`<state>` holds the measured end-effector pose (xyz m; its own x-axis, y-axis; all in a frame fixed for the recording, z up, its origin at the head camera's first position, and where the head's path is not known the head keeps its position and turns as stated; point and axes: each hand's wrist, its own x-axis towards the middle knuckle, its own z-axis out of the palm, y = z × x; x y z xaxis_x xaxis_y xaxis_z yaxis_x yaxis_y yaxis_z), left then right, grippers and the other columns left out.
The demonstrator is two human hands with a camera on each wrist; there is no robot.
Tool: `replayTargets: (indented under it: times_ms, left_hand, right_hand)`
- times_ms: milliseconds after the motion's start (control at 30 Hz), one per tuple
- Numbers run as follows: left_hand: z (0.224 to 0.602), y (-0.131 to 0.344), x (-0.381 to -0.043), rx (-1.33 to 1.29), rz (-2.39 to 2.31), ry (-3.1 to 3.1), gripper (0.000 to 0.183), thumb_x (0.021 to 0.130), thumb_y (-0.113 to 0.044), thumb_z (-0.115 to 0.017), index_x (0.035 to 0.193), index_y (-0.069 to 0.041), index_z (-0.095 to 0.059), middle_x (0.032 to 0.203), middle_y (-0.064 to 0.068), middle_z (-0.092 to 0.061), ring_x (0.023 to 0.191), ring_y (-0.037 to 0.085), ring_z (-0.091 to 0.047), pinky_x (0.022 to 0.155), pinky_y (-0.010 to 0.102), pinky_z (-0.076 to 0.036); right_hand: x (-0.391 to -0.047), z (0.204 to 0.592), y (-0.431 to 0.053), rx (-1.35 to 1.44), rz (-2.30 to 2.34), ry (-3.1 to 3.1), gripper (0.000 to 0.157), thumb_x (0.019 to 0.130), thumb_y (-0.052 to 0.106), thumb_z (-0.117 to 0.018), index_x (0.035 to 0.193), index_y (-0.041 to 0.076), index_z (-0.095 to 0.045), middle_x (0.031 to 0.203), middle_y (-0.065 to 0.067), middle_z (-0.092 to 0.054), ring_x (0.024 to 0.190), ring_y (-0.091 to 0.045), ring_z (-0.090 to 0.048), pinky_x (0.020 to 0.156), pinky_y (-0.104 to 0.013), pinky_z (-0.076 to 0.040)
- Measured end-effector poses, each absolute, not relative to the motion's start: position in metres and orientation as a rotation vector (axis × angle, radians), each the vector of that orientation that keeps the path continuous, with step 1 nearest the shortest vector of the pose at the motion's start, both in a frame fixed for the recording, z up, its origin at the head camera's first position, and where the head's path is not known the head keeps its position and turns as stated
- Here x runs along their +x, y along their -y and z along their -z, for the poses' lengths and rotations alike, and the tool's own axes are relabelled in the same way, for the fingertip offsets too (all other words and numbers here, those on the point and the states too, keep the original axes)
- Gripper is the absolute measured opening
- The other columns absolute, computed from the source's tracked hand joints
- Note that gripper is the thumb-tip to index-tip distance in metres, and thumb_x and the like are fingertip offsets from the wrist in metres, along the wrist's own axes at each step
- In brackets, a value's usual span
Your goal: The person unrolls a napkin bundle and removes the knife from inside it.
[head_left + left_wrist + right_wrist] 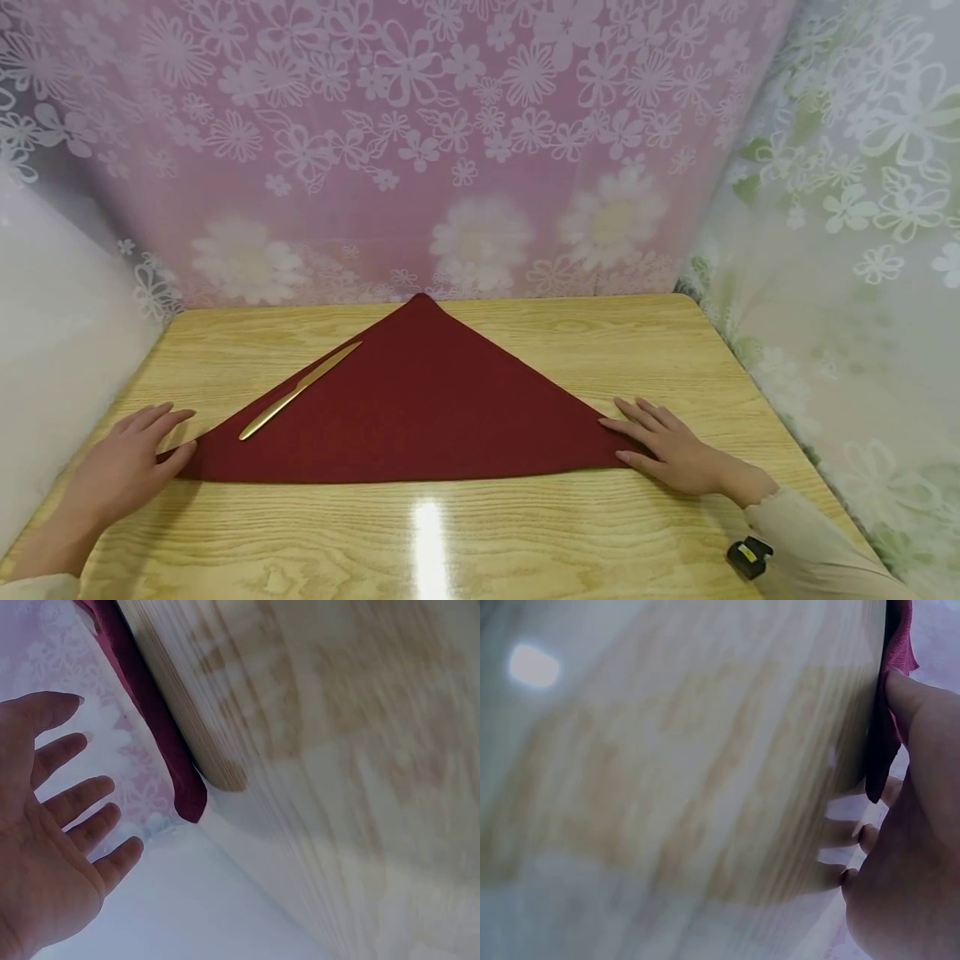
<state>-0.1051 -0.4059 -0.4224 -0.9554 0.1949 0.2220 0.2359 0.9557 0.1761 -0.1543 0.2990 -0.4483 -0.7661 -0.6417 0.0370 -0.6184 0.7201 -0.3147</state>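
Observation:
A dark red cloth napkin (pixel 450 400), folded into a triangle, lies on the wooden table with its peak toward the back edge. On its left slope rests a gold table knife (pixel 300 390), slanting along the fold. My left hand (pixel 131 467) is beside the left corner, fingers spread and relaxed; the left wrist view shows its palm apart from the cloth's tip (pixel 191 799). At the right corner my right hand (pixel 667 446) lies low with extended fingers. Its thumb and index finger touch the cloth (pixel 887 739), while other fingertips meet the tabletop.
The wood-grain table (pixel 315 533) has a bright light reflection near its front. Behind it hangs a pink flowered curtain (pixel 360 192), and a pale flowered one (pixel 862 292) stands at the right. A small black device (pixel 748 557) sits by the right sleeve.

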Motion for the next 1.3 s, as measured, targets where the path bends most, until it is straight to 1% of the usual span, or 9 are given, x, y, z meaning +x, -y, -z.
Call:
replayTargets:
  times_ms: [200, 400, 500, 600, 700, 833, 1033, 1300]
  left_hand:
    - [0.422, 0.395, -0.111, -0.316, 0.323, 2.939, 0.051, 0.093, -0.036, -0.061, 0.128, 0.001, -0.055, 0.131, 0.032, -0.046, 0.121, 0.053, -0.036, 0.088, 0.067, -0.033]
    - [0.421, 0.385, -0.117, -0.305, 0.38, 2.978, 0.058, 0.094, -0.043, -0.058, 0.131, 0.002, -0.053, 0.134, 0.033, -0.043, 0.121, 0.054, -0.034, 0.087, 0.07, -0.031]
    - [0.423, 0.38, -0.121, -0.319, 0.436, 2.978, 0.059, 0.095, -0.042, -0.058, 0.132, 0.003, -0.051, 0.136, 0.033, -0.04, 0.123, 0.054, -0.032, 0.088, 0.07, -0.031]
    - [0.425, 0.376, -0.126, -0.349, 0.518, 2.975, 0.06, 0.096, -0.04, -0.057, 0.134, 0.006, -0.048, 0.137, 0.034, -0.037, 0.125, 0.054, -0.029, 0.09, 0.07, -0.028]
    - [0.428, 0.373, -0.129, -0.393, 0.577, 2.957, 0.058, 0.096, -0.035, -0.059, 0.133, 0.008, -0.048, 0.137, 0.035, -0.037, 0.124, 0.055, -0.029, 0.091, 0.069, -0.028]
    - [0.431, 0.37, -0.132, -0.43, 0.618, 2.945, 0.057, 0.095, -0.031, -0.06, 0.133, 0.01, -0.048, 0.136, 0.036, -0.037, 0.121, 0.057, -0.031, 0.091, 0.069, -0.028]
    - [0.433, 0.364, -0.137, -0.42, 0.641, 2.974, 0.06, 0.096, -0.033, -0.058, 0.135, 0.011, -0.045, 0.137, 0.036, -0.037, 0.122, 0.056, -0.031, 0.091, 0.068, -0.029]
    - [0.432, 0.355, -0.144, -0.437, 0.632, 2.975, 0.059, 0.095, -0.035, -0.06, 0.132, 0.01, -0.049, 0.132, 0.033, -0.044, 0.119, 0.053, -0.036, 0.091, 0.066, -0.032]
  right_hand:
    - [-0.154, 0.453, -0.301, -0.999, 0.49, -2.833, 0.049, 0.101, 0.032, -0.049, 0.148, 0.02, -0.04, 0.153, -0.021, -0.022, 0.136, -0.052, -0.015, 0.101, -0.069, -0.015]
    - [-0.153, 0.453, -0.3, -0.975, 0.502, -2.826, 0.05, 0.101, 0.033, -0.049, 0.148, 0.021, -0.039, 0.154, -0.02, -0.021, 0.137, -0.051, -0.013, 0.101, -0.07, -0.012]
    - [-0.153, 0.453, -0.3, -0.985, 0.518, -2.84, 0.05, 0.101, 0.033, -0.049, 0.148, 0.022, -0.039, 0.154, -0.019, -0.021, 0.137, -0.05, -0.013, 0.101, -0.07, -0.012]
    - [-0.154, 0.454, -0.3, -1.02, 0.543, -2.856, 0.049, 0.1, 0.029, -0.051, 0.147, 0.021, -0.041, 0.153, -0.02, -0.023, 0.136, -0.05, -0.015, 0.1, -0.07, -0.013]
    - [-0.154, 0.454, -0.299, -1.035, 0.547, -2.859, 0.049, 0.1, 0.028, -0.052, 0.147, 0.02, -0.042, 0.153, -0.02, -0.023, 0.136, -0.051, -0.016, 0.099, -0.071, -0.013]
    - [-0.154, 0.454, -0.3, -1.005, 0.515, -2.843, 0.049, 0.1, 0.031, -0.05, 0.148, 0.021, -0.04, 0.154, -0.019, -0.022, 0.137, -0.05, -0.014, 0.1, -0.071, -0.012]
    - [-0.154, 0.453, -0.3, -0.97, 0.489, -2.835, 0.049, 0.101, 0.032, -0.049, 0.148, 0.022, -0.039, 0.155, -0.018, -0.02, 0.138, -0.049, -0.012, 0.102, -0.07, -0.011]
    - [-0.153, 0.452, -0.301, -0.967, 0.498, -2.831, 0.05, 0.101, 0.032, -0.049, 0.148, 0.021, -0.039, 0.155, -0.018, -0.02, 0.138, -0.049, -0.012, 0.102, -0.07, -0.01]
